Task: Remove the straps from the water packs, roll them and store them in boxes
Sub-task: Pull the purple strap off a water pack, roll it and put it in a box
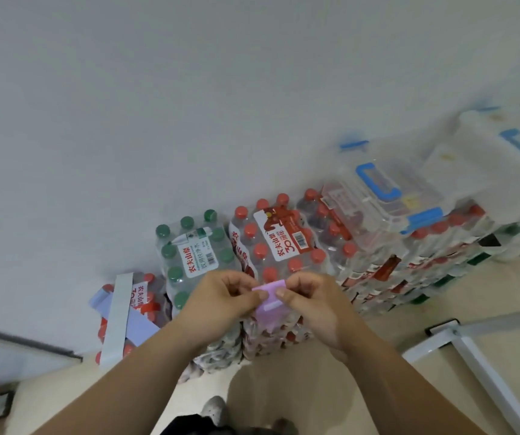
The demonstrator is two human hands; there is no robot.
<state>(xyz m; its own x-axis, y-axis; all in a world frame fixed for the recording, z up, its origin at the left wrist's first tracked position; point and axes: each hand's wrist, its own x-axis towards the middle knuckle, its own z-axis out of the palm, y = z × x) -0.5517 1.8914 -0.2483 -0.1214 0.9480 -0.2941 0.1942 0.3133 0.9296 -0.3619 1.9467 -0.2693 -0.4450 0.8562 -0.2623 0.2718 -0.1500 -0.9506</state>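
Now both hands pinch the strap (pixel 269 298): left hand (pixel 221 301) at 9 o'clock, right hand (pixel 310 304) at 3; its tail hangs toward 6.

The strap (pixel 269 296) ends hide under fingers; the far box (pixel 503 142) is blurred

Green-capped water pack (pixel 194 255), just beyond the left hand (pixel 221 301): white label reads "农夫山泉" in red, "饮用纯净水" below; barcode present, digits unreadable. Red-capped water pack (pixel 283 237), just beyond the right hand (pixel 310 301): label reads "农夫山泉" and "30"; remaining print too small to read.
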